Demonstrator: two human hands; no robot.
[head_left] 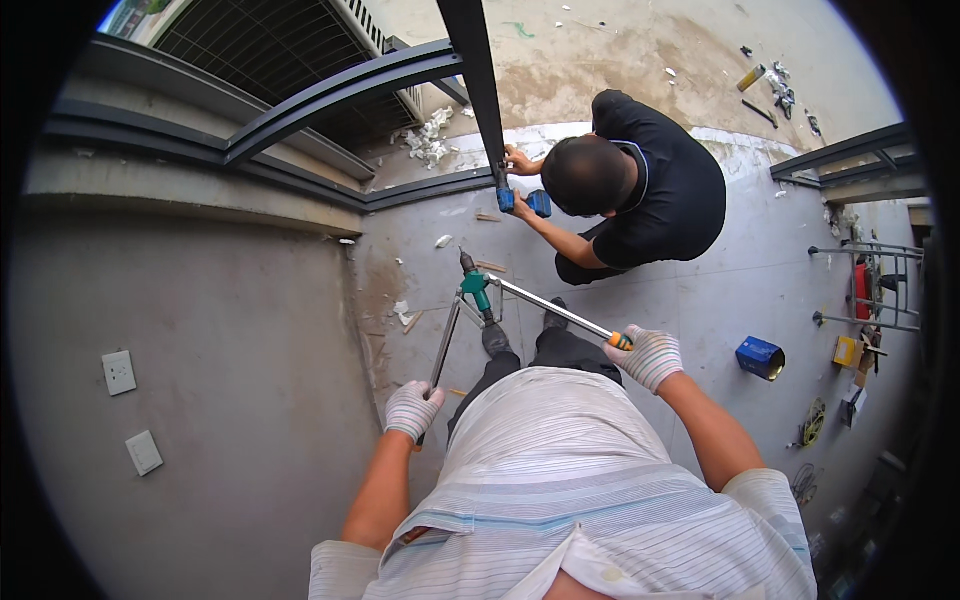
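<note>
I hold a long two-handled riveter tool (477,290) with a teal head and a dark nose that points away from me toward the floor. My left hand (412,408), in a white knit glove, grips the end of its left metal handle. My right hand (648,355), gloved too, grips the orange-tipped end of the right handle. The two handles are spread wide apart. My dark shoes stand just below the tool head.
A crouching person in a black shirt (640,190) holds a blue power tool (528,202) against a dark metal post (478,80). A grey wall with two white switch plates (119,372) is on the left. A blue box (760,357), a ladder (872,285) and loose parts lie right.
</note>
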